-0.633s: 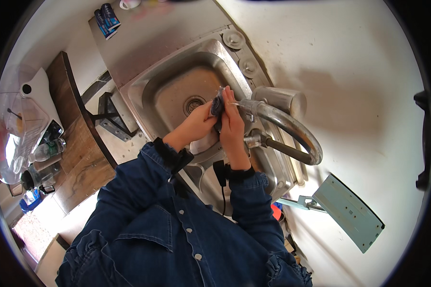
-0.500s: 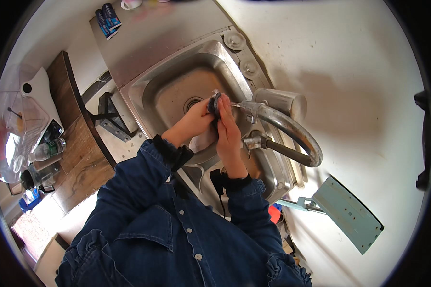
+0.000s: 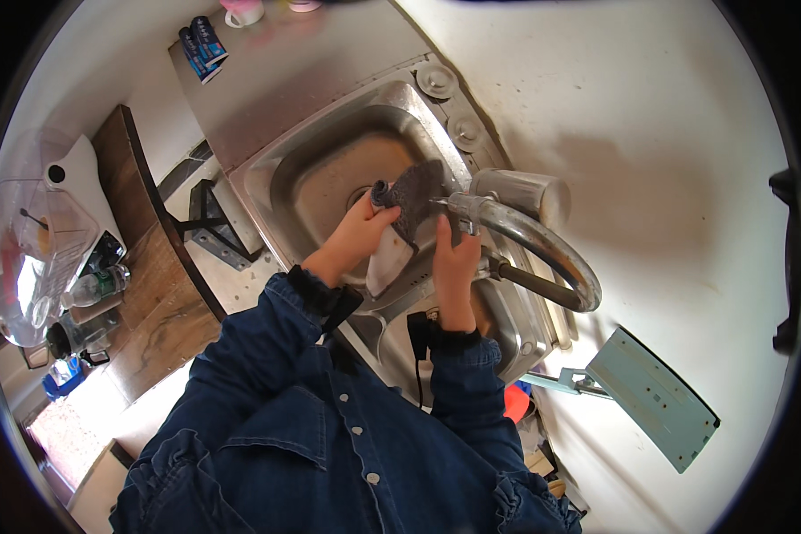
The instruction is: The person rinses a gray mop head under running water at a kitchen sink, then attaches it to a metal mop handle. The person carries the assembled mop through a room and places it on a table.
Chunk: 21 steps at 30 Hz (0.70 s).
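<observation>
My left hand [image 3: 354, 233] is closed on a piece of cloth [image 3: 411, 198] over the left sink basin [image 3: 316, 169]. The cloth is dark grey and fuzzy at its upper part, with a whitish part hanging below; whether it is a sock I cannot tell. Its grey end reaches close to the spout of the curved metal faucet [image 3: 552, 233]. Just below the spout, my right hand [image 3: 457, 267] is apart from the cloth, thumb and fingers spread. I cannot make out anything held in it.
A second basin [image 3: 505, 331] adjoins on the right. Behind the faucet stands a metal cylinder [image 3: 529, 194]. Dark blue packets [image 3: 203, 49] and a pink cup [image 3: 243, 12] lie at the far counter. A wooden table [image 3: 156, 294] with bottles is at left; a pale green panel [image 3: 654, 398] juts at right.
My hands were pressed together around the bunched cloth by the spout. Now they are apart: the right has dropped toward me, and the cloth hangs more spread from the left.
</observation>
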{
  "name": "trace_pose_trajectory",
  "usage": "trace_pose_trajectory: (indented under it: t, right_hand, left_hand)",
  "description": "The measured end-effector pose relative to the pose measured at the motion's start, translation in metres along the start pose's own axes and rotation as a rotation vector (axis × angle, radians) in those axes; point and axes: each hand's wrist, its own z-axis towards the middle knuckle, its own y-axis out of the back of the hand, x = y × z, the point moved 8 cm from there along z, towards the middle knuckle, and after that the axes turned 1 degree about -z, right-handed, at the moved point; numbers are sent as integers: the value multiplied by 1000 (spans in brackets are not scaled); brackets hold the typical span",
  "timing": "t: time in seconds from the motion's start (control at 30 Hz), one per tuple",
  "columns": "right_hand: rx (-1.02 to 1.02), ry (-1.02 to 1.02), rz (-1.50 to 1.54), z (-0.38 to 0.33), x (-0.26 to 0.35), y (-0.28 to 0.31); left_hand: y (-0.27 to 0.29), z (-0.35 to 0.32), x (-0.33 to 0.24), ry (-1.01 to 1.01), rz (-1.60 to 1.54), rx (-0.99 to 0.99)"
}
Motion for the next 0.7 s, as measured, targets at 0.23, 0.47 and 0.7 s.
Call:
trace_pose_trajectory:
  t: [0.23,0.47,0.7]
  right_hand:
    - [371,-532,407,-46,-30,-32]
    - [104,-4,-50,2,-9,-7]
    - [14,-73,90,-1,19,-23]
  left_hand:
    - [8,-1,16,10,-298,-198]
    - [0,-11,-1,-25,-54,-83]
    - [-17,-17,-7,13,-110,-51]
